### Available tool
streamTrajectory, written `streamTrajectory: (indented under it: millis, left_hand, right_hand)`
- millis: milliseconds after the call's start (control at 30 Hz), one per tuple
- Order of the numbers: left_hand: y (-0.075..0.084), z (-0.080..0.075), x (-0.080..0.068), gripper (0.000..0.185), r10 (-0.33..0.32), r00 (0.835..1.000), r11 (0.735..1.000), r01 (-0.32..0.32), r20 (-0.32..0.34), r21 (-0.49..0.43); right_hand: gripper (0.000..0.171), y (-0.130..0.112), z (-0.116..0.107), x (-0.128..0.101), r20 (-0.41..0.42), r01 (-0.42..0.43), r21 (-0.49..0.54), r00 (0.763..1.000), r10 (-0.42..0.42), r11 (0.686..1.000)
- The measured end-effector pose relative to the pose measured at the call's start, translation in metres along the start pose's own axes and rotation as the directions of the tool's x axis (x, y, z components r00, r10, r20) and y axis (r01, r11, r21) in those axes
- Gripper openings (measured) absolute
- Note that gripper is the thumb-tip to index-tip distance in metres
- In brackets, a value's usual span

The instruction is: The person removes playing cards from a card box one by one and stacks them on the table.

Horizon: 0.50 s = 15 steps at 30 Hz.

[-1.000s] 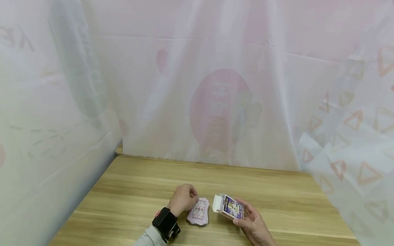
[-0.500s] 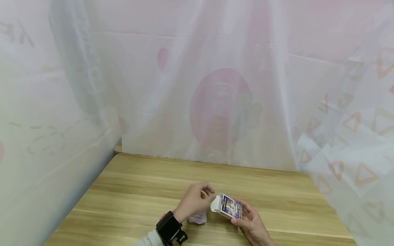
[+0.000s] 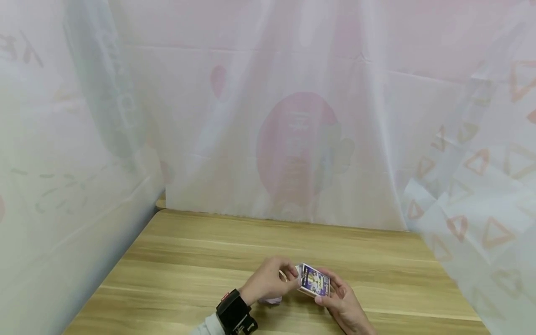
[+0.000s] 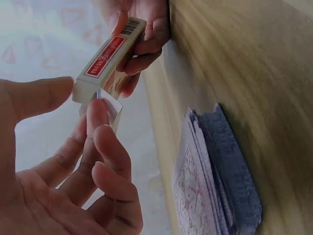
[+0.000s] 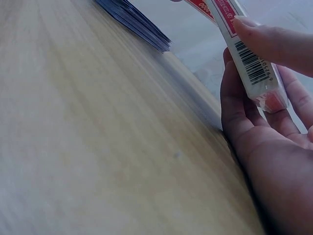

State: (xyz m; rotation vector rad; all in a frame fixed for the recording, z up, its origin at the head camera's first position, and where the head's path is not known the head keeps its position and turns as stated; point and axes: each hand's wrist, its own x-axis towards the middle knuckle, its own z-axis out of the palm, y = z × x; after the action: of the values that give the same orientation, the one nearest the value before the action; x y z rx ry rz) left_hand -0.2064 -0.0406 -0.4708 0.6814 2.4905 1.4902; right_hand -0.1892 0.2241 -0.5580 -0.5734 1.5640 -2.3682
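Observation:
My right hand (image 3: pixel 346 308) grips a small playing card box (image 3: pixel 317 280) with a purple printed face, raised above the table. In the right wrist view, its thumb lies along the box's narrow side near a barcode (image 5: pixel 252 62). My left hand (image 3: pixel 268 280) is at the box's open end. In the left wrist view, its thumb touches the end's corner and its index finger the white flap (image 4: pixel 113 111), pinching there; the other fingers are curled. A stack of playing cards (image 4: pixel 193 183) with patterned backs lies below the left hand, mostly hidden by it in the head view.
The wood-grain table (image 3: pixel 201 246) spreads beneath the hands. Pale printed sheets (image 3: pixel 209 139) hang behind and at both sides. A black strapped device (image 3: pixel 235 311) sits on the left wrist.
My left hand has moved right from beside the card stack to the box's open end, covering the flap and most of the stack. The right hand and box have barely moved.

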Motion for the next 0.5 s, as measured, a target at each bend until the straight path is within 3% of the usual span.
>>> streamTrajectory:
  millis: [200, 500]
  left_hand:
    - [-0.0007, 0.0013, 0.0009, 0.009, 0.0, 1.0, 1.0, 0.0, -0.017, 0.003]
    - [-0.0026, 0.0004, -0.0014, 0.01, -0.02, 0.999, 0.999, 0.021, 0.031, -0.027]
  right_hand:
    - [0.076, -0.001, 0.0003, 0.0013, 0.008, 0.01, -0.001, 1.0, -0.01, 1.0]
    - [0.074, -0.0018, 0.0016, -0.0009, 0.051, 0.03, 0.027, 0.998, -0.031, 0.999]
